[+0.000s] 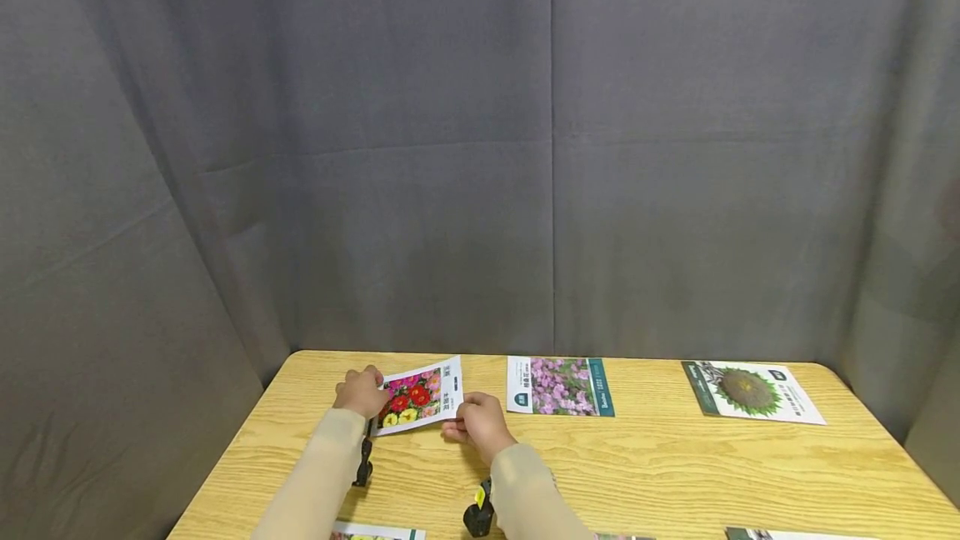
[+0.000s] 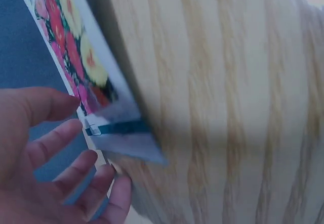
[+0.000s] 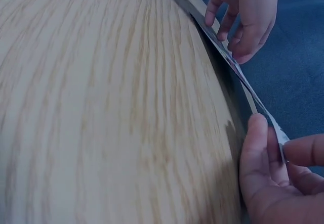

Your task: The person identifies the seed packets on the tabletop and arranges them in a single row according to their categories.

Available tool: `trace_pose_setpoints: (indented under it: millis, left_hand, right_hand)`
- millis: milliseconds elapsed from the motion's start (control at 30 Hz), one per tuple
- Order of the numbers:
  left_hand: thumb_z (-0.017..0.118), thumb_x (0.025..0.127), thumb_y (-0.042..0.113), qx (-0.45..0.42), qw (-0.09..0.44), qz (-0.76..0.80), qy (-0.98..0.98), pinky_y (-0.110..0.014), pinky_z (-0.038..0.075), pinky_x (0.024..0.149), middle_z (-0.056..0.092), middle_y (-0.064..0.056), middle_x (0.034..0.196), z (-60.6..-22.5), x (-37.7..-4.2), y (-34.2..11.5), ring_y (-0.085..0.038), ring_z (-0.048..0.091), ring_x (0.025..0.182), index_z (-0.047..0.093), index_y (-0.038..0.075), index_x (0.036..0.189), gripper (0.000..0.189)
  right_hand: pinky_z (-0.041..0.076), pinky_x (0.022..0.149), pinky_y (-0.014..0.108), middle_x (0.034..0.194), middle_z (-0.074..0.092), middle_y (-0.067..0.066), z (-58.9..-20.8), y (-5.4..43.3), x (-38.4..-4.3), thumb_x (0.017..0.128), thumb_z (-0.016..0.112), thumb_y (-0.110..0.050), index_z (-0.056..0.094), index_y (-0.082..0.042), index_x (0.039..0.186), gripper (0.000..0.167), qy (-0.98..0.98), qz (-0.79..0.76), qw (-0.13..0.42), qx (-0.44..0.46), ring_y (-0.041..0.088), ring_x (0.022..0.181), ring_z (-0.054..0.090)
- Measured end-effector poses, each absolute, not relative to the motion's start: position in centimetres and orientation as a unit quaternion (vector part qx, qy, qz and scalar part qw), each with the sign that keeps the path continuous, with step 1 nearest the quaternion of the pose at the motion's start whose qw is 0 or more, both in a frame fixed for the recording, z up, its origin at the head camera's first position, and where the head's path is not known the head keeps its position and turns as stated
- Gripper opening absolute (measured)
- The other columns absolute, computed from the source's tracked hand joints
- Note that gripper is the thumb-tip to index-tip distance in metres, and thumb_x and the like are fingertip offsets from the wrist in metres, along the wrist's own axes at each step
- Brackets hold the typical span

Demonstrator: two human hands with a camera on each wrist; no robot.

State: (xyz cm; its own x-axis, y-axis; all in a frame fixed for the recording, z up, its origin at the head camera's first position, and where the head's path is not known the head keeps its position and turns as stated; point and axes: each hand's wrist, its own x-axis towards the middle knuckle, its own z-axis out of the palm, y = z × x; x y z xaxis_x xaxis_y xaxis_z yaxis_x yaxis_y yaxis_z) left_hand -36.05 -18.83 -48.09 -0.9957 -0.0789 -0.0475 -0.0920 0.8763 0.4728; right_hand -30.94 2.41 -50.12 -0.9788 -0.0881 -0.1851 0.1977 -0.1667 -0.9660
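A flower seed packet [image 1: 418, 397] printed with red, pink and yellow blooms is raised at a tilt over the back left of the wooden table. My left hand [image 1: 362, 392] holds its left end; in the left wrist view the thumb of that hand [image 2: 45, 148] lies at the packet's edge [image 2: 83, 57], the other fingers spread below. At the lower right corner, my right hand [image 1: 480, 423] pinches the packet. The right wrist view shows the packet [image 3: 243, 77] nearly edge-on, slightly bent, between my right hand [image 3: 278, 178] and left hand [image 3: 245, 16].
Right of the held packet lies a purple-flower packet [image 1: 561, 386]; a sunflower-head packet [image 1: 753, 392] lies farther right. More packets show partly at the bottom of the head view, one at left [image 1: 375, 532], another at right [image 1: 780, 534]. A grey curtain [image 1: 420, 248] hangs behind the table [image 1: 660, 473].
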Motion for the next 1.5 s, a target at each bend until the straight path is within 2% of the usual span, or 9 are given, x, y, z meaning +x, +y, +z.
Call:
trace_pose_setpoints:
  millis: [200, 367, 567, 767, 1033, 1267, 1500]
  left_hand:
    - [0.062, 0.096, 0.012, 0.001, 0.012, 0.250, 0.968, -0.059, 0.048, 0.089, 0.054, -0.029, 0.125, -48.3, -35.7, -19.2, -0.051, 0.050, 0.111, 0.064, 0.000, 0.119, 0.026]
    - [0.062, 0.095, 0.009, 0.056, 0.010, 0.239, 0.969, -0.061, 0.039, 0.099, 0.062, -0.024, 0.118, -47.9, -35.5, -19.1, -0.047, 0.054, 0.111, 0.063, -0.001, 0.121, 0.028]
    - [0.062, 0.098, 0.013, 0.056, 0.027, 0.230, 0.971, -0.060, 0.046, 0.087, 0.059, -0.020, 0.114, -48.4, -35.8, -19.3, -0.046, 0.049, 0.108, 0.063, 0.004, 0.125, 0.029]
    - [0.060, 0.100, 0.014, 0.054, 0.018, 0.224, 0.973, -0.070, 0.045, 0.087, 0.060, -0.019, 0.121, -48.5, -35.7, -19.5, -0.046, 0.051, 0.113, 0.069, 0.006, 0.122, 0.025]
    - [0.060, 0.101, 0.009, 0.082, 0.008, 0.276, 0.958, -0.049, 0.054, 0.087, 0.068, -0.011, 0.102, -48.5, -35.7, -19.6, -0.026, 0.064, 0.093, 0.068, 0.003, 0.109, 0.013]
    - [0.058, 0.100, 0.003, 0.106, 0.011, 0.350, 0.931, -0.047, 0.053, 0.082, 0.066, -0.011, 0.095, -48.6, -35.4, -19.6, -0.023, 0.060, 0.086, 0.067, 0.001, 0.103, 0.010]
    - [0.053, 0.101, 0.004, 0.076, 0.000, 0.401, 0.913, -0.047, 0.049, 0.087, 0.063, -0.016, 0.099, -48.6, -35.2, -20.0, -0.027, 0.056, 0.090, 0.064, -0.003, 0.103, 0.014]
  right_hand:
    - [0.062, 0.070, 0.030, 0.086, 0.058, 0.020, -50.5, 2.4, -30.7, 0.094, 0.042, 0.005, 0.040, 0.022, 0.137, 0.046, 0.638, -0.764, 0.087, 0.049, 0.021, 0.070, 0.072]
    - [0.062, 0.069, 0.030, 0.090, 0.065, 0.023, -50.7, 2.2, -30.7, 0.097, 0.042, 0.001, 0.047, 0.018, 0.130, 0.038, 0.628, -0.771, 0.083, 0.057, 0.021, 0.070, 0.073]
    - [0.062, 0.065, 0.032, 0.086, 0.068, 0.025, -50.7, 1.8, -30.6, 0.098, 0.046, 0.001, 0.051, 0.015, 0.116, 0.024, 0.632, -0.770, 0.054, 0.064, 0.018, 0.062, 0.071]
    - [0.062, 0.065, 0.033, 0.088, 0.068, 0.024, -50.7, 1.7, -30.7, 0.097, 0.045, 0.003, 0.051, 0.014, 0.115, 0.022, 0.632, -0.771, 0.047, 0.064, 0.015, 0.061, 0.067]
    - [0.063, 0.070, 0.037, 0.096, 0.067, 0.025, -50.6, 2.1, -30.6, 0.101, 0.041, -0.001, 0.048, 0.013, 0.123, 0.027, 0.630, -0.773, 0.051, 0.046, 0.016, 0.065, 0.065]
    - [0.063, 0.071, 0.039, 0.095, 0.068, 0.024, -51.0, 1.9, -30.4, 0.103, 0.044, -0.004, 0.047, 0.013, 0.126, 0.028, 0.605, -0.792, 0.044, 0.066, 0.016, 0.065, 0.066]
    - [0.062, 0.073, 0.037, 0.086, 0.065, 0.016, -51.1, 1.5, -29.9, 0.100, 0.054, -0.002, 0.049, 0.009, 0.115, 0.019, 0.588, -0.804, 0.056, 0.070, 0.017, 0.068, 0.065]
